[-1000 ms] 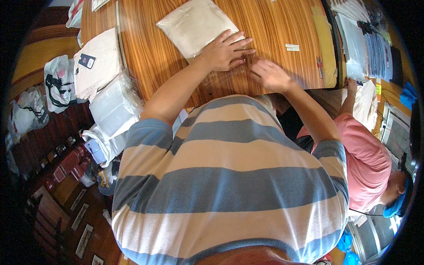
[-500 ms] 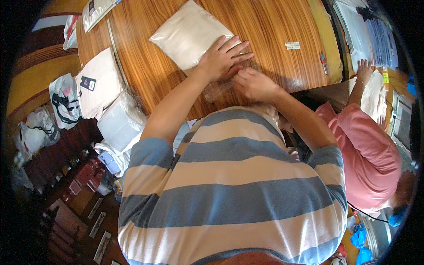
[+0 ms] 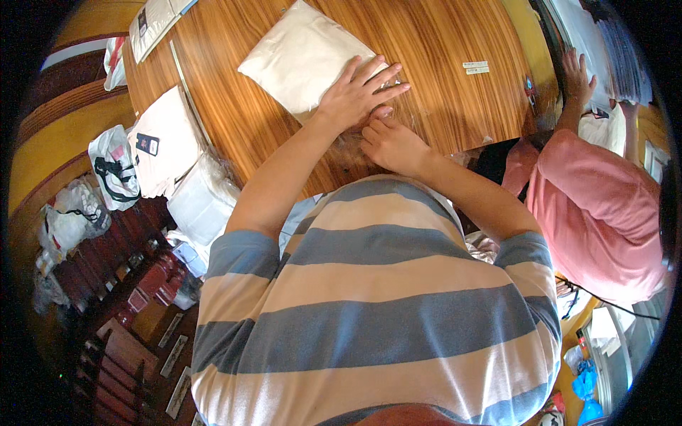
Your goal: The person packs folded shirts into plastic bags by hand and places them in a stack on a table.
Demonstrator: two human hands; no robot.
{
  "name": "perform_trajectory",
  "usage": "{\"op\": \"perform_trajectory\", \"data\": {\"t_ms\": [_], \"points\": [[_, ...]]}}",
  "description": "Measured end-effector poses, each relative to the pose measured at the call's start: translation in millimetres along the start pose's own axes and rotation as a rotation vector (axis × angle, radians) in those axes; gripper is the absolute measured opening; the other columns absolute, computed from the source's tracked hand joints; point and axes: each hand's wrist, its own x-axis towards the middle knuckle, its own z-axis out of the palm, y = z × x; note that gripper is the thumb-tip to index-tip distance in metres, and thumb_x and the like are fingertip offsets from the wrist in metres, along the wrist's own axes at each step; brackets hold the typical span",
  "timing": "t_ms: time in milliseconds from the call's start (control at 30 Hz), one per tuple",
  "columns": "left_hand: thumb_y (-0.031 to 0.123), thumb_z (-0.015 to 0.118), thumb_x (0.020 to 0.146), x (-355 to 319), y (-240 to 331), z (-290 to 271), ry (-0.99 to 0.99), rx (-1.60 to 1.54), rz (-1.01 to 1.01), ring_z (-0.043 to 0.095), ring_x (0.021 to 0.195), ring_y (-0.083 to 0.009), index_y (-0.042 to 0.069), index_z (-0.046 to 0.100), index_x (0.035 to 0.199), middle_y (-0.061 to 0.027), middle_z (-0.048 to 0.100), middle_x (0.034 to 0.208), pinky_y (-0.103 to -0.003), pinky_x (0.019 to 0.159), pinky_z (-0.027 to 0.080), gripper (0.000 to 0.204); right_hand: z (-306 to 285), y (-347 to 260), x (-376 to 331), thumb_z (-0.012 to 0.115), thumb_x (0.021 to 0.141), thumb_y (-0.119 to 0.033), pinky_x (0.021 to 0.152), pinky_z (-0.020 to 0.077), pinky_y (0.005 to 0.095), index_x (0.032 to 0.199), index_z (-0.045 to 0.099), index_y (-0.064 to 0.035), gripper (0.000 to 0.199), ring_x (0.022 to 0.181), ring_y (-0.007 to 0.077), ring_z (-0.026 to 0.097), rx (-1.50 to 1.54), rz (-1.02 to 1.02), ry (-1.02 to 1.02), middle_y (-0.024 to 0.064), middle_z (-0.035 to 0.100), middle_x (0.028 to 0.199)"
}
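On the wooden tabletop lies a folded cream garment in a clear plastic bag point(image 3: 302, 60), set at a slant. My left hand point(image 3: 355, 94) rests flat across the bag's near right corner, its fingers spread and pointing right. Close below it, my right hand point(image 3: 394, 145) has its fingers curled in a pinch on the bag's loose clear end, which spreads over the wood near my belly. The exact grip of those fingertips is partly hidden.
Two small white label strips point(image 3: 476, 67) and a pen point(image 3: 530, 92) lie to the right. Pale folded garments with a dark tag point(image 3: 148, 144) and bagged ones point(image 3: 202, 206) stand at left. A co-worker in pink point(image 3: 597, 206) reaches toward bagged stacks point(image 3: 618, 60) at far right.
My right hand has shifted left, closer to my left hand, which stays on the bag. The co-worker's hand has moved farther away along the stacks. The view has turned slightly.
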Motion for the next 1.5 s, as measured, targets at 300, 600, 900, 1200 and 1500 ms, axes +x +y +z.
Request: {"op": "perform_trajectory", "data": {"t_ms": [300, 600, 900, 1200, 1500], "points": [[0.054, 0.051, 0.102, -1.2, 0.9, 5.4, 0.165, -0.031, -0.005, 0.034, 0.152, -0.0291, 0.041, 0.043, 0.157, 0.0001, 0.035, 0.168, -0.057, 0.121, 0.031, 0.057, -15.0, 0.3, -27.8, 0.06, 0.085, -0.024, 0.095, 0.0492, 0.0354, 0.094, 0.068, -0.0099, 0.018, 0.102, 0.0225, 0.062, 0.034, -0.198, 0.164, 0.0045, 0.066, 0.1], [0.055, 0.051, 0.102, -5.7, 2.5, 3.5, 0.208, 0.022, -0.012, 0.038, 0.15, -0.0254, 0.044, 0.044, 0.156, 0.0033, 0.038, 0.166, -0.054, 0.122, 0.031, 0.056, -1.5, 0.7, -17.8, 0.059, 0.087, -0.025, 0.1, 0.046, 0.0351, 0.101, 0.069, -0.0102, 0.022, 0.107, 0.0212, 0.059, -0.026, -0.018, -0.009, 0.0025, 0.065, 0.108], [0.056, 0.044, 0.106, -5.6, 2.7, 3.0, 0.086, -0.005, -0.025, 0.025, 0.158, -0.0253, 0.044, 0.038, 0.159, 0.0048, 0.025, 0.172, -0.057, 0.127, 0.021, 0.055, -23.2, -5.6, -29.4, 0.061, 0.087, -0.023, 0.095, 0.0502, 0.0385, 0.105, 0.07, -0.0089, 0.024, 0.103, 0.0239, 0.061, 0.062, -0.045, 0.157, 0.0045, 0.064, 0.106], [0.055, 0.047, 0.105, -5.9, 2.0, 12.8, 0.134, 0.027, -0.014, 0.026, 0.157, -0.0253, 0.043, 0.04, 0.158, 0.0037, 0.03, 0.171, -0.057, 0.127, 0.021, 0.055, 4.7, -23.1, -0.6, 0.063, 0.083, -0.017, 0.09, 0.0525, 0.039, 0.101, 0.069, -0.0054, 0.022, 0.1, 0.0262, 0.063, 0.141, -0.054, 0.117, 0.0084, 0.063, 0.099], [0.054, 0.052, 0.103, -8.9, 2.2, 7.3, 0.151, -0.019, -0.002, 0.028, 0.156, -0.0266, 0.041, 0.039, 0.159, 0.0017, 0.031, 0.17, -0.058, 0.125, 0.022, 0.059, -16.6, -20.3, -23.0, 0.062, 0.083, -0.024, 0.09, 0.0482, 0.0351, 0.1, 0.068, -0.0112, 0.023, 0.105, 0.0215, 0.06, 0.083, -0.268, 0.177, 0.0034, 0.064, 0.104]]}}
